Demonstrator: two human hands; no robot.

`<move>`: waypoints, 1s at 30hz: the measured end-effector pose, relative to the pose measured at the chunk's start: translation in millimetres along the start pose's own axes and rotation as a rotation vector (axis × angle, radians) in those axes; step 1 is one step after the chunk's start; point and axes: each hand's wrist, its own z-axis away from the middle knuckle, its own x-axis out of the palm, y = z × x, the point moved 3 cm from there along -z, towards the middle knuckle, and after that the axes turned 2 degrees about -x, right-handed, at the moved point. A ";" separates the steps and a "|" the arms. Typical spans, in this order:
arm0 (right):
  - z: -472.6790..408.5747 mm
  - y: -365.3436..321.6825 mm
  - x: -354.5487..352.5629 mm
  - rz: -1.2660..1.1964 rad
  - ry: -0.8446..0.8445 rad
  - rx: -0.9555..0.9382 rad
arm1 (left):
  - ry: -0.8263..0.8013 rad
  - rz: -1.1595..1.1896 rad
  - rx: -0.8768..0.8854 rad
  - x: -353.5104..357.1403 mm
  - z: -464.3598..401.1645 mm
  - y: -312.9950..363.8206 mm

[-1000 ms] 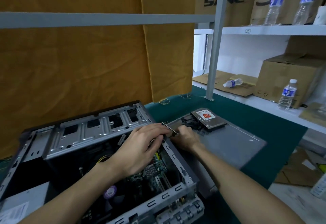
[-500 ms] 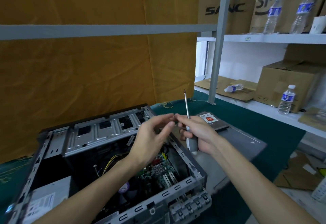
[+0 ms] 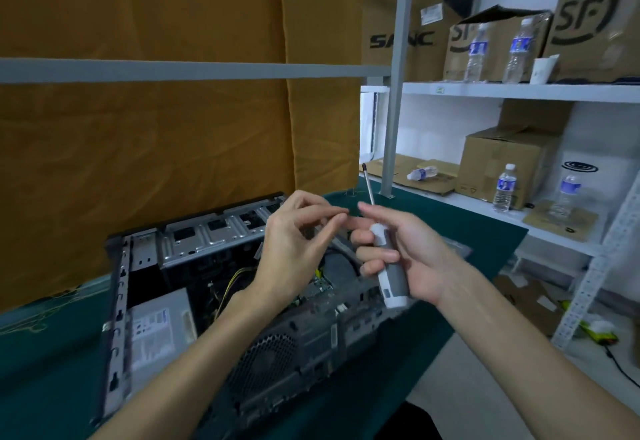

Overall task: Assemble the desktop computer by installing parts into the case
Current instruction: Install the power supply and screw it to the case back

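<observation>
Cardboard boxes on the white shelf (image 3: 519,90) read "SANC" (image 3: 401,40) and "SF" (image 3: 585,17); the water bottles' blue labels are illegible. Right hand (image 3: 412,256) grips a screwdriver (image 3: 389,266) — grey/white plastic handle, thin metal shaft, long axis near vertical, tip pointing up and slightly left. Left hand (image 3: 298,245) is raised just beside it, thumb and forefinger pinched narrow; can't tell if anything is between them. Below both hands the open PC case (image 3: 221,245) lies on its side on a green cloth table (image 3: 45,353) — perforated sheet metal, drive bays at the back, PSU w/ white sticker (image 3: 152,332) at left, text unreadable. Mustard fabric (image 3: 156,128) hangs behind.
</observation>
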 end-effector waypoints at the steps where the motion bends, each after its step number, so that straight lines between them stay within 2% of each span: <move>1: 9.9 5.9 7.2 0.042 -0.020 -0.005 | 0.024 0.072 -0.048 -5.7 8.5 5.6; 7: 65.9 56.3 50.8 0.320 0.015 -0.103 | 0.105 0.817 -0.559 -42.3 62.6 27.5; 11: 99.2 92.9 76.3 0.584 0.017 -0.129 | 0.126 1.021 -0.688 -71.9 97.8 40.2; 18: 130.7 145.2 97.8 0.764 0.042 -0.191 | 0.106 0.967 -0.797 -111.5 160.6 49.2; 25: 146.7 174.8 115.3 0.802 -0.006 -0.144 | 0.151 0.806 -0.767 -131.1 205.2 49.9; 30: 152.4 195.0 111.1 0.856 0.005 -0.112 | 0.149 0.797 -0.845 -132.1 231.0 42.3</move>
